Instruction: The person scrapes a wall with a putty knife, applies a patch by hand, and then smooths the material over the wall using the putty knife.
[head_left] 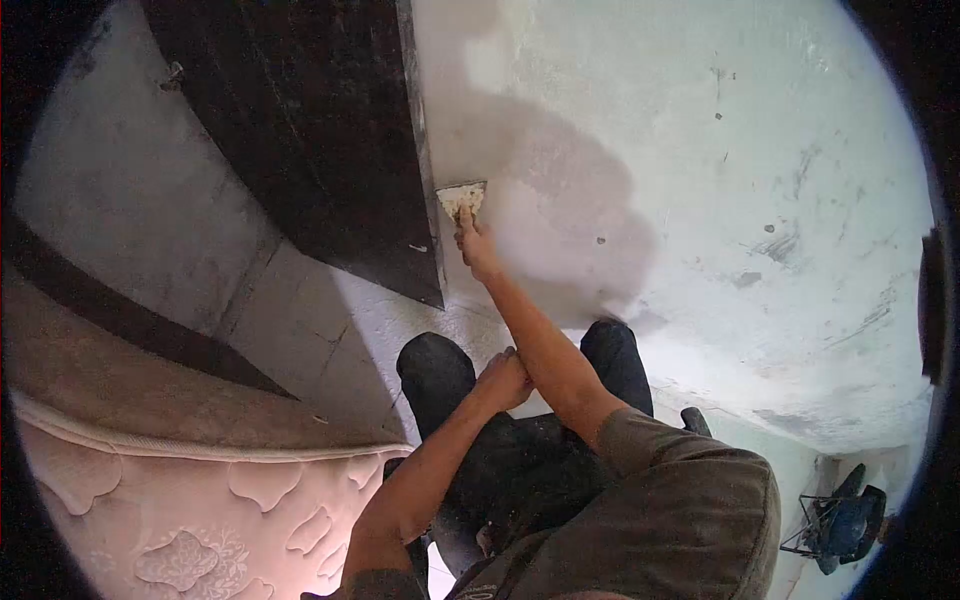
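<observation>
My right hand (476, 247) is stretched out low toward the wall, gripping a putty knife (462, 198) whose wide blade carries pale filler and presses against the white wall (700, 180) beside a dark door edge (425, 180). A greyish damp patch of fresh filler (560, 200) spreads right of the blade. My left hand (503, 381) is closed and rests on my right forearm above my dark-trousered knees (440, 370); nothing shows in it.
A dark door panel (310, 130) stands to the left of the wall. A quilted mattress (180, 500) lies at lower left. A small blue fan (838, 522) sits on the floor at lower right. The wall carries scuffs and marks.
</observation>
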